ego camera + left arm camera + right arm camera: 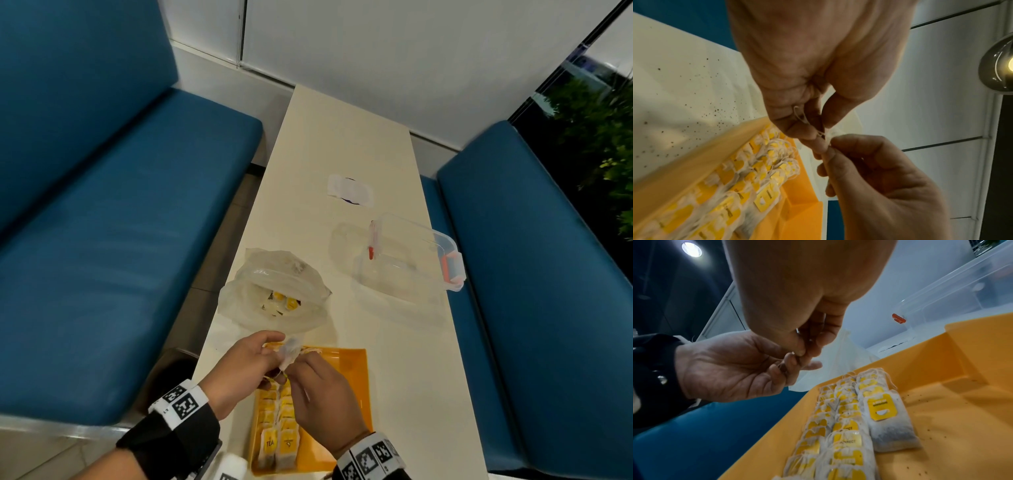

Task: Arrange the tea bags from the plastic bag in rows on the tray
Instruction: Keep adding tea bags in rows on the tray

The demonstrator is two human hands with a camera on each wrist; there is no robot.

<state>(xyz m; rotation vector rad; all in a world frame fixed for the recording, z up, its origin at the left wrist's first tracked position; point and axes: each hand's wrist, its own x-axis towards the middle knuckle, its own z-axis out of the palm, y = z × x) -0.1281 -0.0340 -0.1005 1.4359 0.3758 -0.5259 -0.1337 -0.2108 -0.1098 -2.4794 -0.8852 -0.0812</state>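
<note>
Nearest the person, an orange tray [356,383] sits at the near end of a long cream table [359,147], and along its left side lie rows of tea bags [279,442] with yellow tags, overlapping one another and running away from the near edge. The right wrist view shows three such rows [844,423] packed side by side, the rightmost one shorter, with dark specks of tea scattered on the bare orange floor of the tray [953,434] to their right. Just above the far left part of the tray both hands meet: the left hand [239,366] and the right hand [322,397] each pinch one pale tea bag [290,353] between thumb and fingertips, so the bag is held in the air over the tray rather than lying in it. In the left wrist view a thin white string [800,113] loops across the fingers of the left hand [813,68], and the right hand [885,183] grips the bit of bag where the fingertips come together. Beyond the hands, a crumpled clear plastic bag [274,291] rests on the table, its mouth open and a few more yellow-tagged tea bags showing inside. Farther off and to the right stands a clear plastic container [411,257] with orange clips, near the table's right edge. Blue bench seats [113,212] flank the table on both sides.
</note>
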